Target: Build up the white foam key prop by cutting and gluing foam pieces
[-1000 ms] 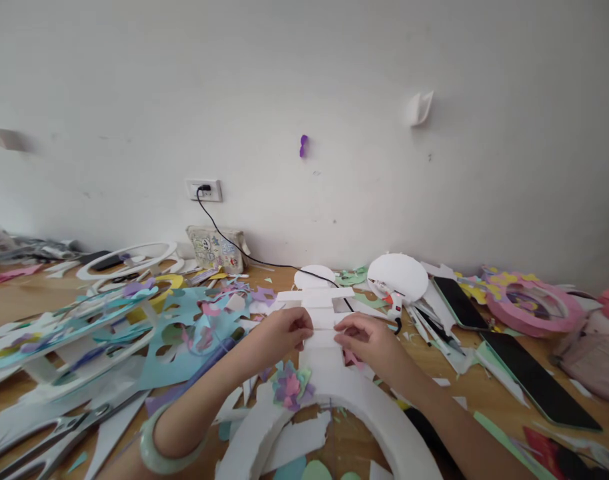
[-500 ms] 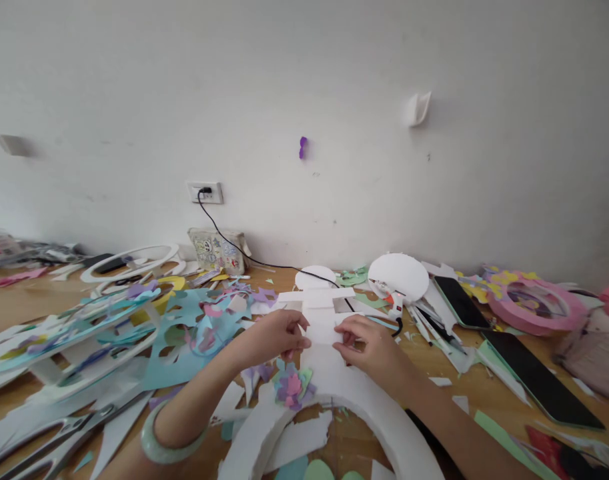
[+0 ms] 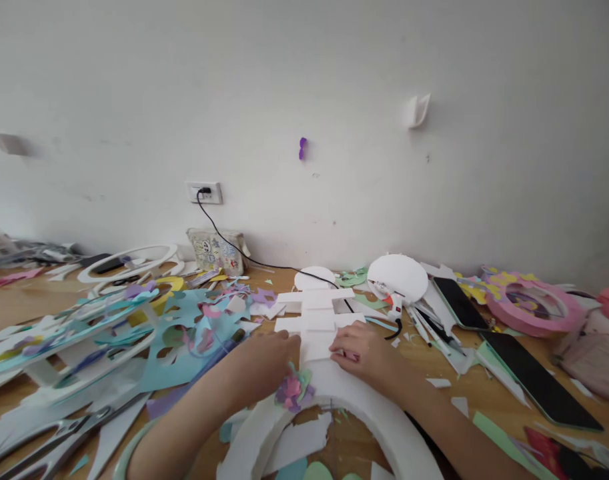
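In front of me lies a white foam-board piece, a large ring with a straight neck running away from me. White strips lie across the neck. My left hand is at the neck's left edge, fingers curled, its fingertips mostly hidden. My right hand is at the opposite edge, fingers bent in against the thumb, close to the white surface. What either hand grips, if anything, is hidden. A cluster of pink, purple and green paper flowers sits on the ring beside my left hand.
Scissors lie at the left, near cut blue paper and stacked white rings. A glue gun with a black cord rests before a white disc. Phones and a pink ring are at the right. Scraps surround the work.
Both hands have come nearer to me along the neck and lowered. A second white cross strip now shows beyond them. The flower cluster is partly covered by my left hand.
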`<state>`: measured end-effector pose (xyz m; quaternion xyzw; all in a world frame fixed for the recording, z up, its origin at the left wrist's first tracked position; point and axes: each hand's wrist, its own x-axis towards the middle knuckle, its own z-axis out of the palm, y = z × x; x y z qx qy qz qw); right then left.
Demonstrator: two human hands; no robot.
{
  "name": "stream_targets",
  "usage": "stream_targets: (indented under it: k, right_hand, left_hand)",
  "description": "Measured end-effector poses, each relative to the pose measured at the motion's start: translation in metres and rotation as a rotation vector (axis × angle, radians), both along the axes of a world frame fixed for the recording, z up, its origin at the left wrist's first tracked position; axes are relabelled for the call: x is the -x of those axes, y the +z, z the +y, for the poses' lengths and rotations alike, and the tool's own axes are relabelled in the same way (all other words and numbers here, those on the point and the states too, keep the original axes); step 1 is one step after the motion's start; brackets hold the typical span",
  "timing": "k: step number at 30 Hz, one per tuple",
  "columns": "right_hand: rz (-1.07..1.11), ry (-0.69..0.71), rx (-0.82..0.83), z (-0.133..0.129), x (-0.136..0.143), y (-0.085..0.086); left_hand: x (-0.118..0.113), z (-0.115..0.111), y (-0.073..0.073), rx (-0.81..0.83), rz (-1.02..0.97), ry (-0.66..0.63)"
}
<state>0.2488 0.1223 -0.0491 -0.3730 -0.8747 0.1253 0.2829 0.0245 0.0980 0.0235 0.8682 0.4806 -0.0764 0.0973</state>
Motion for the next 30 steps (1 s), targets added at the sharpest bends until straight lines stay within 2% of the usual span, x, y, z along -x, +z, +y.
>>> stream_targets:
  k: [2,5,9,11,15,19,24,30]
  right_hand:
    - [-0.003,-0.022,0.057,0.0,0.0,0.001]
    - [0.037,-0.08,0.117,-0.002,0.0,0.006]
    - [0.114,-0.381,0.324,-0.005,-0.001,0.019]
    - [0.103,-0.452,0.435,-0.006,-0.002,0.019]
    - [0.091,-0.426,0.603,-0.001,-0.001,0.001]
    - [0.171,-0.345,0.71,0.006,0.001,-0.016]
    - [0.249,-0.301,0.798,0.005,0.003,-0.015]
    - [0.291,-0.272,0.795,-0.001,0.016,-0.01]
  left_hand:
    - [0.003,0.001,-0.004,-0.008,0.018,-0.007]
    - [0.009,0.011,-0.011,0.037,-0.119,0.071]
    - [0.009,0.027,-0.021,0.112,-0.289,0.218]
    - [0.005,0.031,-0.026,0.134,-0.314,0.242]
    - [-0.001,0.031,-0.033,0.211,-0.328,0.292]
    - [-0.003,0.031,-0.032,0.272,-0.316,0.292]
    - [0.0,0.026,-0.022,0.257,-0.31,0.298]
    - [0.006,0.021,-0.007,0.278,-0.349,0.339]
